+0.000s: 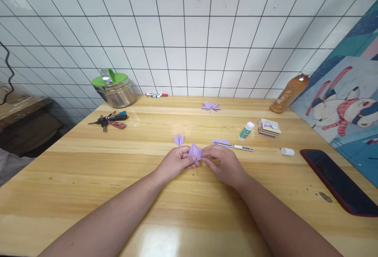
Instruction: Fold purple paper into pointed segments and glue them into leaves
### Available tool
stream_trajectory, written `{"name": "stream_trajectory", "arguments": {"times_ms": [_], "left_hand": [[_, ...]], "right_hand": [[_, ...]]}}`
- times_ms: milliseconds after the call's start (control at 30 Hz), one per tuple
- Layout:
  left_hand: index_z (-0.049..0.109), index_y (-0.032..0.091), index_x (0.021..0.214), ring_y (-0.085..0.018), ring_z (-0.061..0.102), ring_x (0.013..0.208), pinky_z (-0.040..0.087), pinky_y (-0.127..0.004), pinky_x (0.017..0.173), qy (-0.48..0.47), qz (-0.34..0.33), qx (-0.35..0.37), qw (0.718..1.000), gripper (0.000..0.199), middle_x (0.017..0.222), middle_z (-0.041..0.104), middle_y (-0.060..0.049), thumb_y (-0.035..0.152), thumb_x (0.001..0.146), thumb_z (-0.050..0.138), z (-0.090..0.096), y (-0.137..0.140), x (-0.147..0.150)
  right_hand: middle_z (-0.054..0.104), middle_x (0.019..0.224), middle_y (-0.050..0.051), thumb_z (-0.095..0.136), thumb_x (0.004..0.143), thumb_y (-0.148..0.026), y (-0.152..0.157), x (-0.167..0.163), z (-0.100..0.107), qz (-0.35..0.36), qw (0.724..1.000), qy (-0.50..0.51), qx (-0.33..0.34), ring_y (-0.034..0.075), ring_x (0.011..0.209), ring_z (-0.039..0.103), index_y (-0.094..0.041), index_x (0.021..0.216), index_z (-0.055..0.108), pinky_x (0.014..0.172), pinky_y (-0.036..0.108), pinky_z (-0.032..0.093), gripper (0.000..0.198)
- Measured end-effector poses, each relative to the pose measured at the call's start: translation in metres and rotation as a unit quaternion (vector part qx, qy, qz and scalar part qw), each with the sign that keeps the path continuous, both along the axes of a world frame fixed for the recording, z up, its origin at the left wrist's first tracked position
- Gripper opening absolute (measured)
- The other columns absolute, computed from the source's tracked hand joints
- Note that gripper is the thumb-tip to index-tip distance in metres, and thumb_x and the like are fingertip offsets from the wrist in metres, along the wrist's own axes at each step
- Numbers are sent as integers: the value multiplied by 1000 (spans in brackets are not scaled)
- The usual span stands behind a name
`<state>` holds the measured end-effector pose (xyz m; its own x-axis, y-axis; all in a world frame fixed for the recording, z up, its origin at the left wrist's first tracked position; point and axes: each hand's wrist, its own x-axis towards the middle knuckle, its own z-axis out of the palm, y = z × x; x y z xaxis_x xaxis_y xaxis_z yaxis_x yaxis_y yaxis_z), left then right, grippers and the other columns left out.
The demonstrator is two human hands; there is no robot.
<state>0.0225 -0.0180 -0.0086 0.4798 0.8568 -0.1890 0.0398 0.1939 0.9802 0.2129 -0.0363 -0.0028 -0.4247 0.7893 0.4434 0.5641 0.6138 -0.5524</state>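
A folded piece of purple paper (195,151) is held just above the wooden table (189,209). My left hand (178,160) grips its left and lower side, thumb on top and fingers underneath. At its right edge, my right hand (223,163) pinches the paper between thumb and fingertips. Just behind my left hand lies a small folded purple paper piece (178,139). A flat purple sheet (221,142) sits behind my right hand, with a slim silver pen-like tool (236,146) lying across it.
At the right are a glue stick (245,131), its white cap (287,151), a stack of paper (269,127), a drink bottle (291,93) and a phone (339,180). Along the back are a purple paper shape (210,106), a marker (157,95), keys (109,120) and a green-lidded pot (114,88).
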Motion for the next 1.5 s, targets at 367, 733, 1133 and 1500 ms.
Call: {"name": "stream_trajectory", "arguments": {"times_ms": [367,733,1133,1500], "left_hand": [[63,13,93,-19,64,87,46,-29,80,-31,-36,17,999,32,93,70,-8,33,69,70,3,-6,5],[63,13,89,-14,61,74,44,-24,70,-28,-1,21,999,28,78,68,-4,33,71,68,3,-8,8],[61,13,87,-13,58,68,41,-23,64,-28,0,24,999,29,75,66,-4,37,71,67,5,-8,9],[61,14,93,-14,58,69,39,-22,61,-8,-2,28,1000,31,77,65,-5,40,75,62,3,-7,6]], "right_hand": [[65,88,3,54,81,-18,-4,-5,1,-35,999,-3,-4,16,82,59,-22,93,60,75,30,45,14],[63,79,1,61,73,-19,-3,-13,-10,-109,980,127,-111,13,69,60,-22,88,63,57,23,50,15],[68,83,1,59,74,-18,-4,-17,-8,-139,960,196,-145,13,72,63,-24,106,61,59,23,52,33],[67,101,2,55,79,-19,-8,-16,-5,-144,984,92,-48,17,80,61,-27,119,53,70,32,52,41]]}}
